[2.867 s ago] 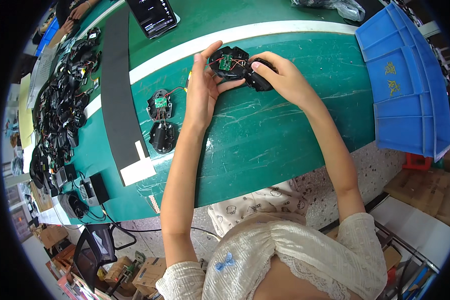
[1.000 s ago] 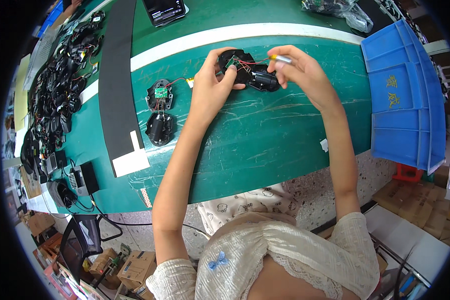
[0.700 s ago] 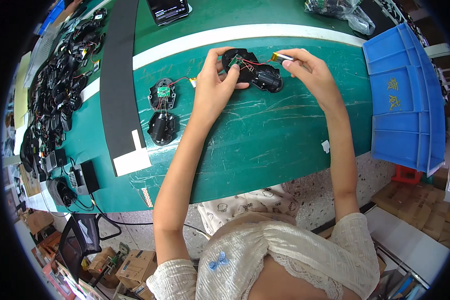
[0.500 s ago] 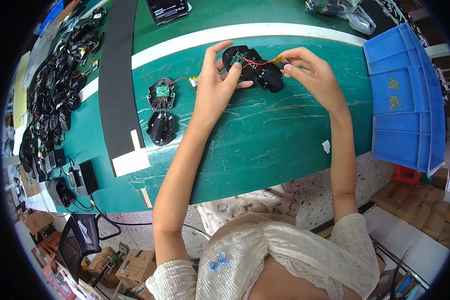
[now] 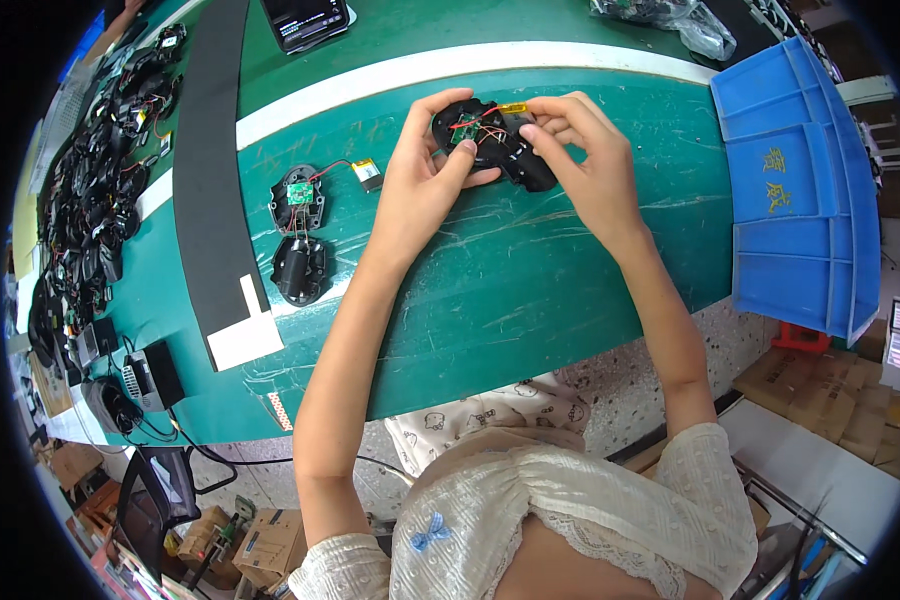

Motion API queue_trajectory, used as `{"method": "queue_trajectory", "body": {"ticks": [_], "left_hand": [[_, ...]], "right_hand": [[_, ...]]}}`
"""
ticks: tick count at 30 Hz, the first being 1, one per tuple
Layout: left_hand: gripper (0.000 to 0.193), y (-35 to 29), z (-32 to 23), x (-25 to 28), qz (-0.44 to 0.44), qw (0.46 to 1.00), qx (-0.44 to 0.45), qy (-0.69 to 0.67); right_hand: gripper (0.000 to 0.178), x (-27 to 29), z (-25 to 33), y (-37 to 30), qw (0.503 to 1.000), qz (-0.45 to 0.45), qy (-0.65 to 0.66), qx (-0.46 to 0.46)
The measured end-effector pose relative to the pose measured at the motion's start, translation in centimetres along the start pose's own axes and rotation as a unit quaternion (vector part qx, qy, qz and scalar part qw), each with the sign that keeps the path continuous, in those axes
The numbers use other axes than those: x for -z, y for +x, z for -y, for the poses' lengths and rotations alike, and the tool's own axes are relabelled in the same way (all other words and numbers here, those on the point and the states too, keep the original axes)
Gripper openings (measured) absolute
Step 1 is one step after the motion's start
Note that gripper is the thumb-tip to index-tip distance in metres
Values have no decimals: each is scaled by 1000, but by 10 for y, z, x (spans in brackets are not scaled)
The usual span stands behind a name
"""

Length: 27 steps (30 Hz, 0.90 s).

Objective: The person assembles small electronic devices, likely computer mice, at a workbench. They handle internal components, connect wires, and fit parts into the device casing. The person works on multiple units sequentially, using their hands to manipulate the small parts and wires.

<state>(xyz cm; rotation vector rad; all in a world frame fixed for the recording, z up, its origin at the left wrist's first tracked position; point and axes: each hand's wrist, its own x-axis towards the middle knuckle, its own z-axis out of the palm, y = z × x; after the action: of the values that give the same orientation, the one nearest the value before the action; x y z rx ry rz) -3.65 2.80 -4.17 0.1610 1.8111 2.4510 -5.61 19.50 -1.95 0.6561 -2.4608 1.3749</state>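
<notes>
Over the green bench, my left hand [image 5: 420,185] grips an opened black plastic housing [image 5: 530,172], its thumb pressed beside a small green circuit board [image 5: 466,127]. My right hand [image 5: 590,165] pinches a small battery [image 5: 516,116] with yellow tape on its end, close above the housing. Red wires run between board and battery. To the left of my left hand, a second opened black housing [image 5: 298,270] lies on the bench with its own green board [image 5: 300,193]. Its wired silver battery [image 5: 366,170] rests near my left wrist.
A black strip [image 5: 210,180] crosses the bench at left, with a heap of black housings [image 5: 100,230] beyond. Blue plastic bins [image 5: 785,190] stand at right. A phone [image 5: 305,22] is at the back, and a grey box device [image 5: 153,375] at lower left.
My right hand has brought the battery leftward, closer over the housing. My left hand keeps its grip on the housing. The whole view has shifted slightly.
</notes>
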Motion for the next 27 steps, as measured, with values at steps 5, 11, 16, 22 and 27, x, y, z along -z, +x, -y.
{"method": "queue_trajectory", "body": {"ticks": [5,11,16,22,27], "left_hand": [[42,-1,-2,-1,32,999,18,-10],[44,-4,-2,-5,47,998,19,-25],[45,-4,1,-4,44,999,10,-28],[45,-5,-1,-4,36,998,23,-36],[43,-4,4,-3,27,999,10,-23]], "right_hand": [[15,0,-5,0,999,-13,32,-22],[13,-2,-6,0,1000,-14,-6,26],[12,-4,-5,-1,996,-16,-62,65],[14,-11,-5,-6,981,-27,-154,112],[14,-14,-7,-6,980,-25,-158,120]]}}
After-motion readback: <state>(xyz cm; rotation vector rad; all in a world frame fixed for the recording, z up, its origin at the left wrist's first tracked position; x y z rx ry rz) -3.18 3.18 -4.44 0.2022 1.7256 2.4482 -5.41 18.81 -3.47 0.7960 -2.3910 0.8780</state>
